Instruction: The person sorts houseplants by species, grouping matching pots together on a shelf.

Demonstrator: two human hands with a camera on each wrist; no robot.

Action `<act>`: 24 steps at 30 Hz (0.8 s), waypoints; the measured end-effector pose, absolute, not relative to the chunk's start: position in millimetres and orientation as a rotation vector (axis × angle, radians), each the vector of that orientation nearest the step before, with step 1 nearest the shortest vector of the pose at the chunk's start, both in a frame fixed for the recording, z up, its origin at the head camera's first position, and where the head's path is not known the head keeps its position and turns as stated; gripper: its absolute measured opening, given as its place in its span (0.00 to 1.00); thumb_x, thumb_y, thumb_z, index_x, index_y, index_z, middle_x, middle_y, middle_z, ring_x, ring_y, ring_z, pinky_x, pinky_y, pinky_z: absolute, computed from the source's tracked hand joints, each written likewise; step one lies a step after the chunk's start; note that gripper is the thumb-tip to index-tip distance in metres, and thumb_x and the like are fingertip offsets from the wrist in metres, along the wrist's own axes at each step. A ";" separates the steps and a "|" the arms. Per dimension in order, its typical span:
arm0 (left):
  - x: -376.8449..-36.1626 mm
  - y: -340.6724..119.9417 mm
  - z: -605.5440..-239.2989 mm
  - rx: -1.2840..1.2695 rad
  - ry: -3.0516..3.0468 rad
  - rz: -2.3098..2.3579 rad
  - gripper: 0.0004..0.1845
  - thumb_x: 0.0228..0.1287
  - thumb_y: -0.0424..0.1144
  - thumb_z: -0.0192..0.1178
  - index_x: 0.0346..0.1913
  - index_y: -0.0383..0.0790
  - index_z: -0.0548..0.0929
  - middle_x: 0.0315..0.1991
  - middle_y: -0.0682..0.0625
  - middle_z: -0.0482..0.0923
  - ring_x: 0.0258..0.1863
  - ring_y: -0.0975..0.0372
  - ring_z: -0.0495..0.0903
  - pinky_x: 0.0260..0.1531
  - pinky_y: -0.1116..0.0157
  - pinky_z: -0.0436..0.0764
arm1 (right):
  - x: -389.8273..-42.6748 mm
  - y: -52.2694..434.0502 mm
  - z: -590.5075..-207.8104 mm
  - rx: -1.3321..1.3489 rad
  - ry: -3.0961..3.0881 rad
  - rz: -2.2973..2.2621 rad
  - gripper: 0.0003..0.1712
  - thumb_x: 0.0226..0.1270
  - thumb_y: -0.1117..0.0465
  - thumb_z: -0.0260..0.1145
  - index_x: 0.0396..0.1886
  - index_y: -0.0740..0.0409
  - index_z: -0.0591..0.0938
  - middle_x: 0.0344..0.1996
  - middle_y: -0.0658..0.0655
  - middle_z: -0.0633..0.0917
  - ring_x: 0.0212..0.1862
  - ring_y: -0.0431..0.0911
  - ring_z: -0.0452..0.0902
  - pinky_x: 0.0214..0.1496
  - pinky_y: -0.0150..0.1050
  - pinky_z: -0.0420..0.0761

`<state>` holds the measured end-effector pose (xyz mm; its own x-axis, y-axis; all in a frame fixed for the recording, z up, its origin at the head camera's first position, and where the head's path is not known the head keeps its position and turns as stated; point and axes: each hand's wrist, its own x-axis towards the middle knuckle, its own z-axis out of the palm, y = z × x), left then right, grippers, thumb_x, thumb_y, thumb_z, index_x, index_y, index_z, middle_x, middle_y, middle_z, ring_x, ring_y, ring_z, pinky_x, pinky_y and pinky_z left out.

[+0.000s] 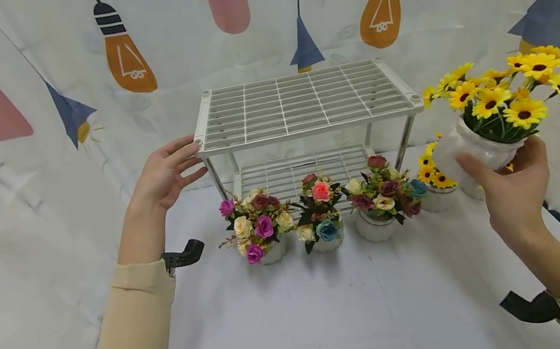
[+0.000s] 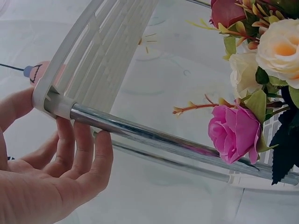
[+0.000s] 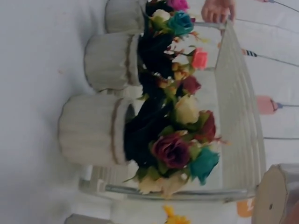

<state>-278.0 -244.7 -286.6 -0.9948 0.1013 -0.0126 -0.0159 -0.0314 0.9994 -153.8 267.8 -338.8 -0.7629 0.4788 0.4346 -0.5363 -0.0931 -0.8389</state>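
Note:
My left hand [image 1: 168,171] is at the near left corner of a white two-tier wire rack [image 1: 306,132]. In the left wrist view its thumb lies against the corner piece [image 2: 58,103] and its bent fingers [image 2: 100,154] touch under it, beside the metal post [image 2: 140,128]. At the right, my right hand [image 1: 516,190] grips a white pot [image 1: 470,146] of yellow sunflowers [image 1: 500,94] in the air, tilted, right of the rack. The held pot's base [image 3: 272,198] shows at the right wrist view's lower edge; the hand itself is out of that view.
Three white pots of artificial roses stand before the rack: left [image 1: 273,253], middle [image 1: 329,242] and right [image 1: 375,228]. More sunflowers [image 1: 432,170] in pots stand right of the rack. A white cloth [image 1: 311,330] covers the table; a printed curtain [image 1: 259,48] hangs behind.

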 end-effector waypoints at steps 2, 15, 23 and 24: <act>-278.3 -245.0 -286.3 0.098 2.130 2.195 0.36 0.72 0.46 0.66 0.76 0.36 0.67 0.65 0.42 0.75 0.63 0.50 0.74 0.68 0.44 0.66 | -155.8 263.6 -332.8 0.086 -1.500 1.935 0.47 0.56 0.80 0.75 0.73 0.57 0.66 0.69 0.60 0.71 0.70 0.54 0.67 0.62 0.34 0.77; -279.0 -245.2 -284.4 0.093 2.114 2.208 0.38 0.72 0.45 0.67 0.78 0.36 0.64 0.60 0.47 0.78 0.60 0.53 0.76 0.68 0.45 0.66 | -172.0 221.4 -297.4 0.167 -1.495 2.028 0.45 0.56 0.78 0.77 0.71 0.56 0.70 0.68 0.60 0.73 0.69 0.55 0.68 0.63 0.39 0.78; -278.3 -244.4 -287.6 0.107 2.153 2.188 0.38 0.71 0.46 0.67 0.77 0.36 0.66 0.60 0.47 0.78 0.59 0.54 0.78 0.67 0.44 0.67 | -188.8 189.7 -285.4 0.148 -1.594 2.062 0.45 0.56 0.70 0.80 0.72 0.52 0.71 0.66 0.58 0.74 0.66 0.53 0.70 0.61 0.39 0.79; -279.2 -243.6 -288.0 0.107 2.160 2.186 0.38 0.71 0.46 0.67 0.77 0.36 0.66 0.59 0.47 0.79 0.59 0.54 0.78 0.67 0.44 0.67 | -191.1 186.0 -284.1 0.152 -1.594 2.061 0.45 0.56 0.70 0.80 0.72 0.52 0.70 0.65 0.58 0.74 0.65 0.52 0.70 0.62 0.39 0.78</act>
